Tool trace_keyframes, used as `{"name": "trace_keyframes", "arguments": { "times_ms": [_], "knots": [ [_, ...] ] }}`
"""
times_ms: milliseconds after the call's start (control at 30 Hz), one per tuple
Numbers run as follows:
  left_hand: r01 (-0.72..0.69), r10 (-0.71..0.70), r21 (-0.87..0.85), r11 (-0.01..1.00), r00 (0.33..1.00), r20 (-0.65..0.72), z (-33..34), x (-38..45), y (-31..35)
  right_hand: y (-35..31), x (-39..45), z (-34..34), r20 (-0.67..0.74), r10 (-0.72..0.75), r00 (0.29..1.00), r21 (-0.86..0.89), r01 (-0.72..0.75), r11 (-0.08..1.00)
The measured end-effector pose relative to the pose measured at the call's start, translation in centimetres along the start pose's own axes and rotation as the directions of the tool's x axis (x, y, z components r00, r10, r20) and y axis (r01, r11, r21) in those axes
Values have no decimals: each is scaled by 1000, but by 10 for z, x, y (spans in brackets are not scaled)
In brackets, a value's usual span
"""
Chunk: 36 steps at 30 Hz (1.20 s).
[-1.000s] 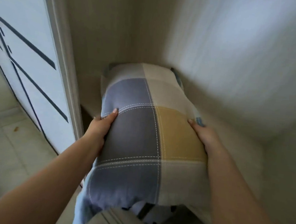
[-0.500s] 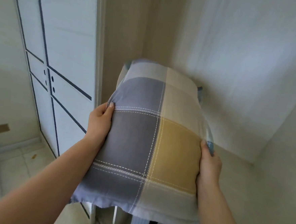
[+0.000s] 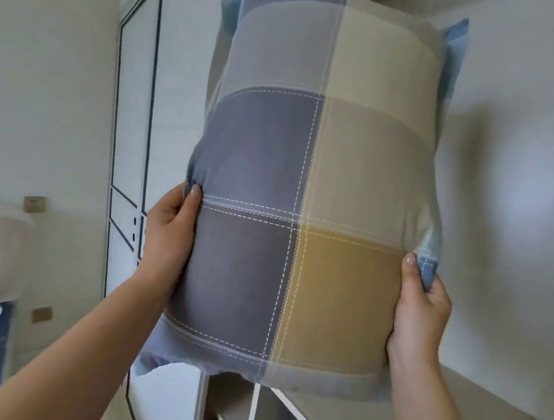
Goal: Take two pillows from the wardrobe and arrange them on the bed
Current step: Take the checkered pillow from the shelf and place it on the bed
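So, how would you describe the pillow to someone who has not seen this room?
In front of the white wardrobe, both hands hold up one plump pillow: left hand and right hand on its sides. Its large checks, grey-purple, mustard yellow, cream and pale blue with white stitching, stand out against the plain walls.

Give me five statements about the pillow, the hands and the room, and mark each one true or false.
1. Both hands grip the pillow. True: the left hand holds its left edge and the right hand its right edge.
2. The pillow lies flat on the bed. False: it is held up in the air in front of the wardrobe.
3. The pillowcase has a yellow patch near the right hand. True.
4. The pillowcase is plain white. False: it is checked in grey, purple, cream and yellow, with a blue border.
5. A second pillow is tucked under the left arm. False: only one pillow is seen being carried.
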State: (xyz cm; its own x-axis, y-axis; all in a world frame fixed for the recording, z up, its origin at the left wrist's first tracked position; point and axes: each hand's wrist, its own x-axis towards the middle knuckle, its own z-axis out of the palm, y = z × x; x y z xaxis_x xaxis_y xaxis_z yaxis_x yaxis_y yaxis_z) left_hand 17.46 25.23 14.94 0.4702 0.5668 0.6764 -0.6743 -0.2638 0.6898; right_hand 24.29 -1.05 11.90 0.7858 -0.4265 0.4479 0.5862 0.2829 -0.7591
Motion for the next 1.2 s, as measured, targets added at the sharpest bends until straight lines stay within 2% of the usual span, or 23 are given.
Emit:
{"name": "trace_keyframes", "arguments": {
  "times_ms": [300, 533, 667, 933, 1067, 1200],
  "knots": [
    [-30, 28, -32, 999, 998, -62, -88, 62, -38, 40, -12, 106, 161, -68, 985, 34, 63, 997],
    [-35, 37, -12, 999, 993, 110, -181, 123, -82, 96, -37, 224, 283, -239, 929, -16, 254, 967],
    [66, -65, -13, 998, 996, 54, -238, 150, -114, 127, -49, 299, 403, -316, 859, 14, 340, 940],
    [213, -213, -19, 977, 964, -160, -339, 185, -199, 211, -73, 445, 660, -348, 666, 64, 411, 909],
    [273, -272, -38, 961, 919, -284, -382, 203, -242, 259, -88, 516, 741, -373, 559, 150, 403, 903],
    [326, -316, -53, 944, 844, -433, -422, 223, -278, 308, -105, 592, 801, -390, 453, 229, 371, 900]
  ]
}}
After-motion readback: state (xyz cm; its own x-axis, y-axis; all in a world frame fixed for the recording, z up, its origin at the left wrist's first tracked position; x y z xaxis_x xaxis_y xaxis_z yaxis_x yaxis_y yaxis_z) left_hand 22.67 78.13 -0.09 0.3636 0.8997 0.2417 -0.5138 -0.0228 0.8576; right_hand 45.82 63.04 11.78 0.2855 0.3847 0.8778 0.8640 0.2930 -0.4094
